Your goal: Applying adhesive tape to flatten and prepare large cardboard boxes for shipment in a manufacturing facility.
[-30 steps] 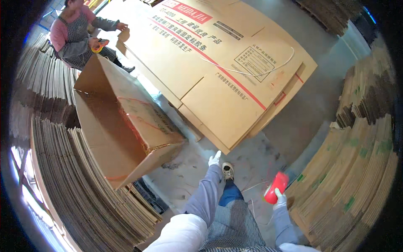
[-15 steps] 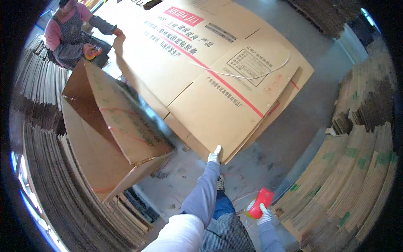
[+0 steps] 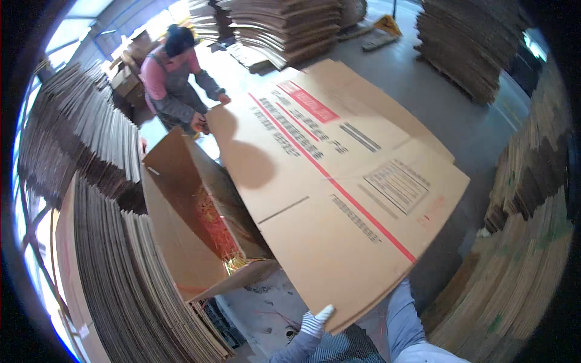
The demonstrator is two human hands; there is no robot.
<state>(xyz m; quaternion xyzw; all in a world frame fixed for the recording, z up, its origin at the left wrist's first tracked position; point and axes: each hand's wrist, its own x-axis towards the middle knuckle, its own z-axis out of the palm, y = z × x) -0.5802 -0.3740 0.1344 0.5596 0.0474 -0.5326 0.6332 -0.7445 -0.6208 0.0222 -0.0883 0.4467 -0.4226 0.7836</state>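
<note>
A large flattened cardboard carton (image 3: 290,212) with a red stripe and dark print spans the middle, tilted toward me. My left hand (image 3: 315,322), in a whitish glove, grips its near corner, thumb on top and fingers underneath. My right forearm (image 3: 404,317), in a grey-blue sleeve, reaches to the near right edge; the hand is hidden beneath the cardboard. At the far left corner, a co-worker (image 3: 172,81) in a pink top and grey apron has one hand (image 3: 224,98) on the sheet. Their other hand (image 3: 198,123) is lower, holding something small and dark.
Left of the sheet stands an open cardboard box (image 3: 175,236) with red and yellow strapping scraps (image 3: 215,224) inside. Flattened cardboard stacks line the left (image 3: 121,272) and right (image 3: 514,272). More stacks (image 3: 284,27) and a yellow pallet jack (image 3: 384,27) stand behind.
The flat carton has come nearer to me and turned. My right hand, holding a red handheld object before, has gone under its edge. The pale strap on top is gone. My view has lifted.
</note>
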